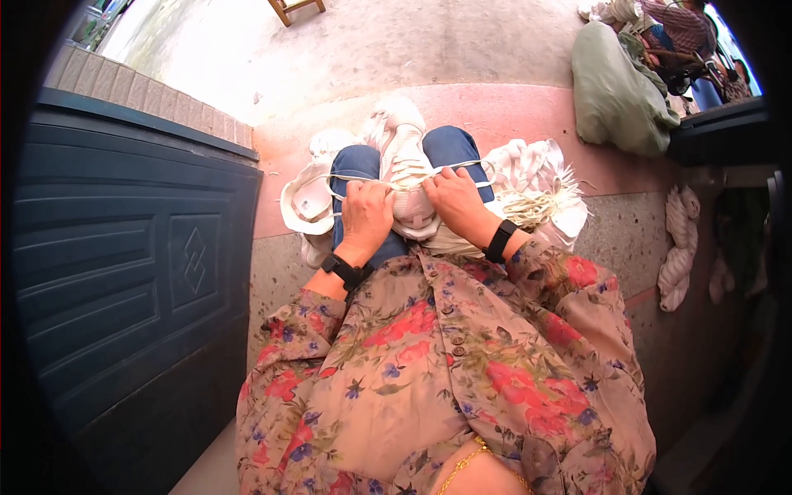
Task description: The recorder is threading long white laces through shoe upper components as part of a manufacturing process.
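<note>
A white shoe (415, 205) lies between my knees, its toe pointing toward me. Cream shoelaces (410, 175) run across its front, with loose ends looping out to both sides. On the left of the shoe, my left hand (367, 216) is closed, its fingertips pinching a lace. Opposite it, my right hand (460, 198) pinches the lace on the other side, thumb and fingers pressed together. Both hands sit close over the shoe, and the fingers partly hide the lace. Against my left leg rests another white shoe (304, 198), its opening facing up.
Right of my knees are more white shoes (528, 157) and a bundle of cream laces (532, 208). A pale green sack (615, 91) stands ahead right, near another person (683, 31). A dark blue door panel (124, 239) borders my left. Farther right lies a twisted white bundle (678, 247).
</note>
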The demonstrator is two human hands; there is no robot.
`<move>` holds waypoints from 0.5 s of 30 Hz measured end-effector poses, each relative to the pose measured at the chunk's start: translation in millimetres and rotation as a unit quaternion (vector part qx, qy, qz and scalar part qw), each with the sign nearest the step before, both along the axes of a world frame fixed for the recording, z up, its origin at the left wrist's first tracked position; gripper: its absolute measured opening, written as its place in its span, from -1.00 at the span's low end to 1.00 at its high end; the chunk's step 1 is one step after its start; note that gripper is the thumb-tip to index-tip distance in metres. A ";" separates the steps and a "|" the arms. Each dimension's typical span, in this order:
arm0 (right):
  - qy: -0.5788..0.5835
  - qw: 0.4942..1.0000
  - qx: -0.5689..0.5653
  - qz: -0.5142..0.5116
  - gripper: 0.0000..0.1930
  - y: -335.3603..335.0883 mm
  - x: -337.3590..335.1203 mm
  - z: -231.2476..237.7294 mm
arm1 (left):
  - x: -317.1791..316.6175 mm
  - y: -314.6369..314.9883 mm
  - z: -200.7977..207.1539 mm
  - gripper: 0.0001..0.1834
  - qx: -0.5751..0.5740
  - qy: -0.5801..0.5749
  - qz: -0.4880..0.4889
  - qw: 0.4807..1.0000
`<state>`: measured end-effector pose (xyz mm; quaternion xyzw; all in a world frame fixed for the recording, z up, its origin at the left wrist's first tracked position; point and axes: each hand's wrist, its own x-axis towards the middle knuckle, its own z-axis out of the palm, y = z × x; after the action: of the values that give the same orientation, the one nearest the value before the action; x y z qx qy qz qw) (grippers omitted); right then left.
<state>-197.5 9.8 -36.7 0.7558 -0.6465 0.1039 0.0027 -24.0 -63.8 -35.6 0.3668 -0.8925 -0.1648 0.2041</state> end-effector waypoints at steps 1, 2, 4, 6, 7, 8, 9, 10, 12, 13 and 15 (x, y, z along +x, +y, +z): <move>0.079 0.996 0.038 0.015 -0.90 -3.6 1.7 4.0 | 2.5 -9.2 -2.6 -0.84 -0.001 -0.004 0.004 1.000; 0.079 0.996 0.037 0.016 -0.90 -6.4 2.4 5.9 | 3.2 -17.8 -1.5 -0.85 -0.002 -0.007 0.006 1.000; 0.133 0.991 0.017 0.015 -0.93 -11.5 2.3 8.2 | 4.6 -28.3 0.4 -0.82 -0.034 0.006 0.026 0.999; 0.112 0.993 0.015 0.031 -0.94 -14.1 -3.7 0.0 | 7.1 -36.0 2.8 -0.77 -0.045 -0.033 -0.025 0.998; 0.067 0.996 -0.031 0.058 -0.94 -12.3 -7.9 -5.1 | 7.2 -38.7 1.4 -0.75 -0.009 -0.055 -0.039 0.998; 0.022 0.993 -0.077 0.086 -0.94 -13.3 -8.1 1.6 | 6.8 -40.7 -1.4 -0.75 -0.009 -0.053 -0.037 0.998; -0.100 0.987 -0.116 0.057 -0.97 -13.8 -6.6 7.6 | 6.0 -42.5 -4.5 -0.76 -0.008 -0.054 -0.043 0.998; -0.172 0.970 -0.166 0.033 -0.96 -18.5 -9.9 15.0 | 4.8 -45.0 -7.5 -0.76 -0.006 -0.056 -0.051 0.997; -0.348 0.905 -0.244 0.004 -0.93 -26.8 -17.0 74.6 | 3.2 -47.7 -8.6 -0.78 -0.005 -0.055 -0.067 0.996; -0.398 0.870 -0.292 0.000 -0.96 -27.4 -23.9 112.0 | 3.9 -49.1 -8.6 -0.80 -0.009 -0.054 -0.079 0.995; -0.565 0.753 -0.336 0.026 -0.89 -17.1 -27.9 174.2 | 5.4 -52.8 -11.6 -0.83 -0.008 -0.069 -0.094 0.993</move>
<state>-225.3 -7.3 137.5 0.5262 -0.4338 0.7228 -0.1122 -18.5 -116.6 -47.2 0.2904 -0.9363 -0.1499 0.1286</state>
